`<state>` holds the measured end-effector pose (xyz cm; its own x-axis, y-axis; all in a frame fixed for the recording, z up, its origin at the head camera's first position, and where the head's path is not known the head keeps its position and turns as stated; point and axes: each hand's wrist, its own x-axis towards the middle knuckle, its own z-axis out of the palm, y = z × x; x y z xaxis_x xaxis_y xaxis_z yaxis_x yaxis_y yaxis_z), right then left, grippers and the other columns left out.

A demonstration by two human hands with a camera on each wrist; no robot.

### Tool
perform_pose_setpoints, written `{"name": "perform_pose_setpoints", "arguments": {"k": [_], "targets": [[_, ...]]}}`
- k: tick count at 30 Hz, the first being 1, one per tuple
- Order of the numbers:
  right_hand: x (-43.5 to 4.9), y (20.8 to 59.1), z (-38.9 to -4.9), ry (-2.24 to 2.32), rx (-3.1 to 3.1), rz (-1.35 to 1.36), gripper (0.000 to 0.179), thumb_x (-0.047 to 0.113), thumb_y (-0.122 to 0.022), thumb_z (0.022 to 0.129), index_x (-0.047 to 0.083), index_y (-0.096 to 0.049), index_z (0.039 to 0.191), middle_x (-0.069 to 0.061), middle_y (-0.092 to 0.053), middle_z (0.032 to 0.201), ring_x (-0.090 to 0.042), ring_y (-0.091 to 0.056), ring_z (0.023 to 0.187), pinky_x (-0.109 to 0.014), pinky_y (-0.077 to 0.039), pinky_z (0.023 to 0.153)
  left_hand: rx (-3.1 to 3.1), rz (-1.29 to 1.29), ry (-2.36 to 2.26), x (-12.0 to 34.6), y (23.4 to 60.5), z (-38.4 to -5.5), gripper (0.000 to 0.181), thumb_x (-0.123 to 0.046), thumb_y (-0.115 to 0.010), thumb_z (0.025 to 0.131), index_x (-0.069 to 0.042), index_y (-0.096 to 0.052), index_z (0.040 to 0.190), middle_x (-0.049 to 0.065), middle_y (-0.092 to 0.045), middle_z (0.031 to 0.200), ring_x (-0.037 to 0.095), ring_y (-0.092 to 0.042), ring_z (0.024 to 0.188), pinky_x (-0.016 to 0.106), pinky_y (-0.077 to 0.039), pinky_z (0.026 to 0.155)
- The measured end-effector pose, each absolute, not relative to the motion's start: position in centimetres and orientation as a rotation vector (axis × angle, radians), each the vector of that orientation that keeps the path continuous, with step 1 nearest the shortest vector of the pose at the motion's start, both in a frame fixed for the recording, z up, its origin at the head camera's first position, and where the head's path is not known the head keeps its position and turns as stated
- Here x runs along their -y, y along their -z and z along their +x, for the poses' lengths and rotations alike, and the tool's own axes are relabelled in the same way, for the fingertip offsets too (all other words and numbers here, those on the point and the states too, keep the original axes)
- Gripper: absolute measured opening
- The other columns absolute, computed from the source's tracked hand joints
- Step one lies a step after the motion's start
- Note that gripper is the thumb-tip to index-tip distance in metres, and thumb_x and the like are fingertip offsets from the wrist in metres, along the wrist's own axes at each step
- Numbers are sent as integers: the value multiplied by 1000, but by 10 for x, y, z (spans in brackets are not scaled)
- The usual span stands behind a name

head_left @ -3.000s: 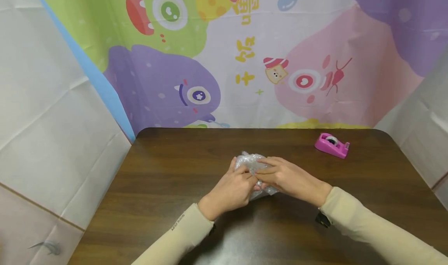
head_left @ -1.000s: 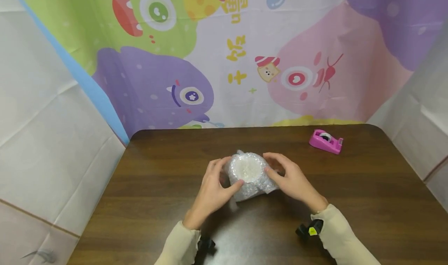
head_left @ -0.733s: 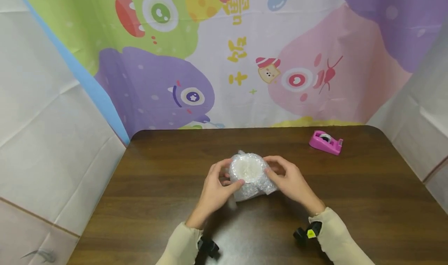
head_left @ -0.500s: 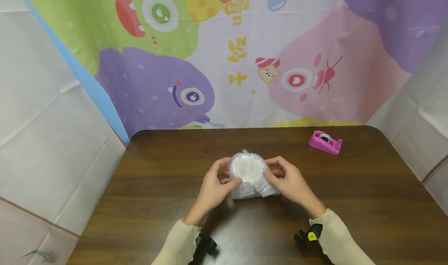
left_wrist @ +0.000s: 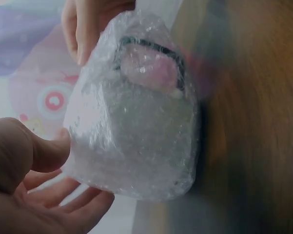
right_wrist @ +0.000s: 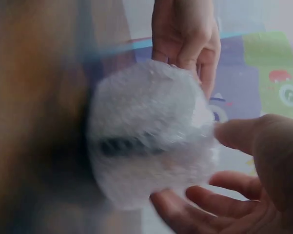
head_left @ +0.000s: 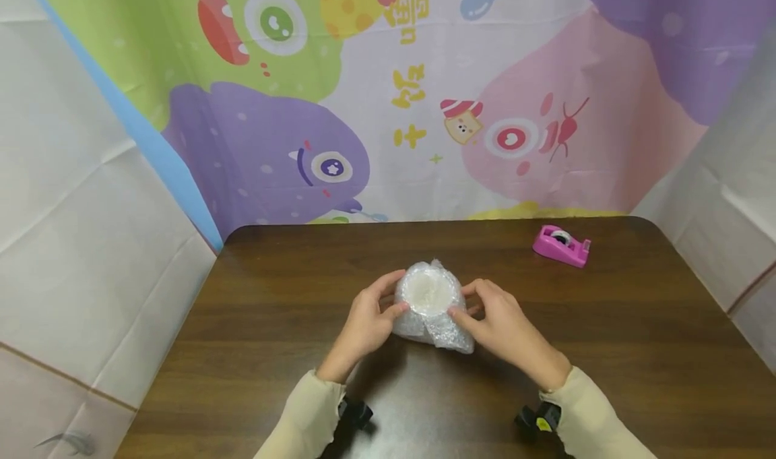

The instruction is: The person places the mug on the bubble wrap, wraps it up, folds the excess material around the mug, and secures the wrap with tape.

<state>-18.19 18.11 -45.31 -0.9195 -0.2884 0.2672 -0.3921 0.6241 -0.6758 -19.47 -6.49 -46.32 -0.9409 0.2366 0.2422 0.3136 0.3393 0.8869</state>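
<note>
A bundle in clear bubble wrap (head_left: 432,321) stands on the table in the head view, its round, pale top facing up. In the left wrist view a dark, bent band and a pinkish patch show through the wrapping (left_wrist: 141,117); what is inside is hidden. My left hand (head_left: 366,317) holds the bundle's left side, thumb near the top edge and fingers behind. On the opposite side my right hand (head_left: 500,321) grips it the same way, its thumb at the rim. The right wrist view shows the wrapped side (right_wrist: 151,131) between both hands, slightly blurred.
A pink tape dispenser (head_left: 562,245) with a roll in it sits at the back right of the brown wooden table (head_left: 273,297). Behind the table's far edge hangs a cartoon-printed cloth (head_left: 388,176). Pale panels (head_left: 91,196) flank the left and right sides.
Three seconds ago both hands were together over the bundle's top; now they hold its sides. Since half a second ago the bundle has turned a little, its loose wrap edge shifting toward the front.
</note>
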Motion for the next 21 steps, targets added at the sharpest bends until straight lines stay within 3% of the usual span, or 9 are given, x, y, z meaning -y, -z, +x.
{"name": "perform_pose_setpoints", "arguments": {"k": [5, 11, 21], "targets": [[-183, 434, -197, -919, 2784, 667, 36, 31, -83, 88, 4, -69, 108, -9, -69, 104, -24, -66, 93, -41, -58, 80, 2463, -472, 1451, 56, 455, -181, 50, 2, -77, 86, 1, -62, 134, 19, -63, 131, 35, -67, 110, 48, -59, 91], [-183, 419, -217, -859, 2810, 867, 54, 28, -87, 83, 1, -65, 125, -14, -67, 125, -32, -64, 118, -53, -54, 100, 2462, -520, 1166, 39, 448, -163, 45, -13, -84, 84, -4, -70, 126, 11, -65, 125, 27, -61, 106, 43, -56, 87], [-170, 424, -241, -1013, 2775, 1039, 49, 19, -73, 95, 3, -59, 139, -18, -57, 145, -36, -55, 135, -57, -48, 108, 2423, -639, 748, 11, 454, -148, 45, -31, -91, 77, -15, -75, 115, 1, -68, 114, 21, -61, 104, 38, -51, 86]]}}
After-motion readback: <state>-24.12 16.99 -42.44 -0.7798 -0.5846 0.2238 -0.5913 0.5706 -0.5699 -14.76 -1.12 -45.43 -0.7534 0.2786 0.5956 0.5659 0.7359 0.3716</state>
